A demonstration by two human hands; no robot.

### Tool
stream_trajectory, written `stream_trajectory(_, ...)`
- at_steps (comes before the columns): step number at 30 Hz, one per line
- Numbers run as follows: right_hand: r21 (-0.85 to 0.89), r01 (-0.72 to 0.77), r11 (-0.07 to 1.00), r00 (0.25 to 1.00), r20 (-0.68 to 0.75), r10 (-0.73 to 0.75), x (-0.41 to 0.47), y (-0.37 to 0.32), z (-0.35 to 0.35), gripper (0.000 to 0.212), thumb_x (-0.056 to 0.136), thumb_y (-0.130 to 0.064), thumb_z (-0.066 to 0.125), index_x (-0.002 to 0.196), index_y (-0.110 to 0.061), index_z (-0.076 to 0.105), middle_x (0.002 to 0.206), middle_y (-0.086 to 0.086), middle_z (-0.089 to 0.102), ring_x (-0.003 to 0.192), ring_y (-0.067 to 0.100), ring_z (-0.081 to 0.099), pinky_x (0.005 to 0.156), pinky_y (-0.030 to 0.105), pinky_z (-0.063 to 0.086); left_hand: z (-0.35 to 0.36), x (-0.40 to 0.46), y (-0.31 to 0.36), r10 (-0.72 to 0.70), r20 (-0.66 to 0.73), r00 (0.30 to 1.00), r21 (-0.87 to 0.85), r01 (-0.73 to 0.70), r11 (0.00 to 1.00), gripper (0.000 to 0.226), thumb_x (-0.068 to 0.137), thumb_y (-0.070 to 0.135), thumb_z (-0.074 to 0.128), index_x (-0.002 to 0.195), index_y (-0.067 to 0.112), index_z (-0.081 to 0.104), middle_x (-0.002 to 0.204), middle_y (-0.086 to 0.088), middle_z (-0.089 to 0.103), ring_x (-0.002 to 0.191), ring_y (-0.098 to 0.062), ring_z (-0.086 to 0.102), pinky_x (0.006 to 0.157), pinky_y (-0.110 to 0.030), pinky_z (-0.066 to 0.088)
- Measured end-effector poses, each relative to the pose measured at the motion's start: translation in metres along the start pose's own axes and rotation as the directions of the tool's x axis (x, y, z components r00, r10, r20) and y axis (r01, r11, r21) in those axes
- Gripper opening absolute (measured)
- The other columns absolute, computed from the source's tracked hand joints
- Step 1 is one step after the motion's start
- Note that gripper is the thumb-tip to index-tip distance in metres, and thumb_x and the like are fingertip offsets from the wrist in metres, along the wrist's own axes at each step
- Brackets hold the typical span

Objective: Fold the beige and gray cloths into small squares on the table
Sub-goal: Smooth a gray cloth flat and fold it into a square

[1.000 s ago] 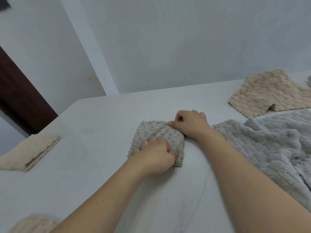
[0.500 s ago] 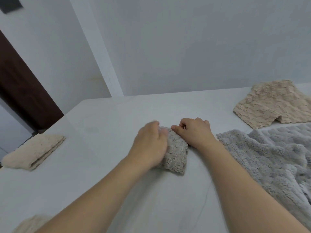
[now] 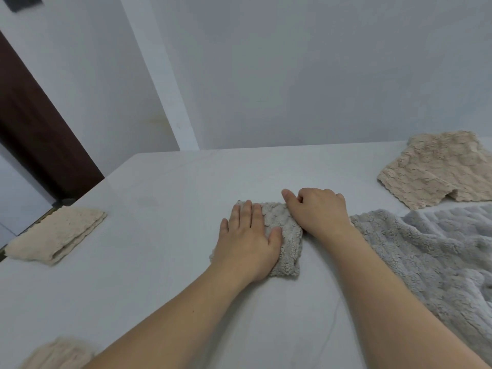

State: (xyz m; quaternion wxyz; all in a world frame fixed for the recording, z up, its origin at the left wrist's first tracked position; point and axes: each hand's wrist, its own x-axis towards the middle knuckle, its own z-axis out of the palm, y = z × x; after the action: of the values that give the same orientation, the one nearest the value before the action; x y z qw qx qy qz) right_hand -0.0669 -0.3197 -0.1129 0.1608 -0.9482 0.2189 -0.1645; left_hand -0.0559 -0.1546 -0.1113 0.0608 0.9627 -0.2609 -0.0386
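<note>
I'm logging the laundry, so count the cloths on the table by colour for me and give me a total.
Beige: 3, namely a folded beige cloth at left, a loose beige cloth at far right, and a blurred beige cloth at the bottom edge.
Gray: 2, namely a small folded gray cloth under both hands, and a large rumpled gray cloth at right.
Total: 5

A small folded gray cloth [image 3: 286, 235] lies flat mid-table; a folded beige cloth [image 3: 57, 234] sits at nine o'clock, an unfolded beige cloth [image 3: 436, 170] at two o'clock.
</note>
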Motion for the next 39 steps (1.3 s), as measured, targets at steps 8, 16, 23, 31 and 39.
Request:
stream_trajectory(8,0.236,-0.009,0.972,0.993,0.119,-0.020,-0.002,-0.002,-0.014,0.046,0.095,-0.049,0.038,0.062,-0.017,0.044,0.063,-0.004,0.052,0.074,0.025,0.050,0.081,0.039,0.036,-0.002,-0.002,0.000,-0.007,0.005,1.000,-0.020,0.007,1.000,0.086,0.090,0.068,0.020,0.156,0.017,-0.002,0.163,0.000,-0.009,0.149,-0.017,-0.014,0.121,-0.045,-0.001)
stream_trajectory(16,0.732,-0.047,0.680,0.986,0.144,-0.086,-0.003,-0.007,-0.009,0.014,0.090,-0.017,0.053,0.093,-0.030,0.056,0.076,-0.003,0.055,0.063,0.013,0.048,0.066,0.031,0.041,-0.033,0.024,-0.010,-0.238,0.107,0.965,-0.420,0.261,0.869,0.088,0.084,0.060,0.052,0.154,0.026,0.012,0.160,-0.002,0.010,0.146,-0.028,0.009,0.116,-0.043,0.017)
stream_trajectory(23,0.967,-0.049,0.248,0.994,0.023,0.109,-0.003,-0.025,-0.008,0.013,0.095,-0.018,0.057,0.103,-0.029,0.056,0.093,0.005,0.051,0.069,0.017,0.050,0.063,0.034,0.047,0.002,0.079,-0.051,-0.418,0.199,0.886,-0.757,0.411,0.509,0.069,0.059,0.080,0.046,0.105,0.032,0.065,0.109,0.002,0.067,0.104,-0.027,0.060,0.092,-0.047,0.047)
stream_trajectory(31,0.818,-0.222,0.531,0.969,0.125,0.213,-0.001,-0.027,0.002,0.036,0.098,-0.039,0.044,0.131,-0.028,0.035,0.097,-0.001,0.059,0.089,0.016,0.059,0.080,0.032,0.047,-0.011,0.045,-0.032,-0.280,-0.331,0.901,-0.685,-0.025,0.728,0.019,0.099,0.035,0.041,0.112,0.021,0.036,0.074,0.003,0.057,0.075,-0.021,0.058,0.070,-0.039,0.045)
stream_trajectory(39,0.660,-0.026,0.751,0.969,-0.168,0.181,-0.011,-0.037,0.009,0.025,0.097,-0.014,0.047,0.108,-0.018,0.024,0.059,0.005,0.047,0.052,0.022,0.045,0.051,0.031,0.035,-0.002,0.051,-0.035,-0.180,-0.467,0.866,-0.513,-0.099,0.853,0.008,0.097,0.027,0.040,0.101,0.025,0.034,0.068,0.007,0.052,0.062,-0.019,0.054,0.056,-0.033,0.034)
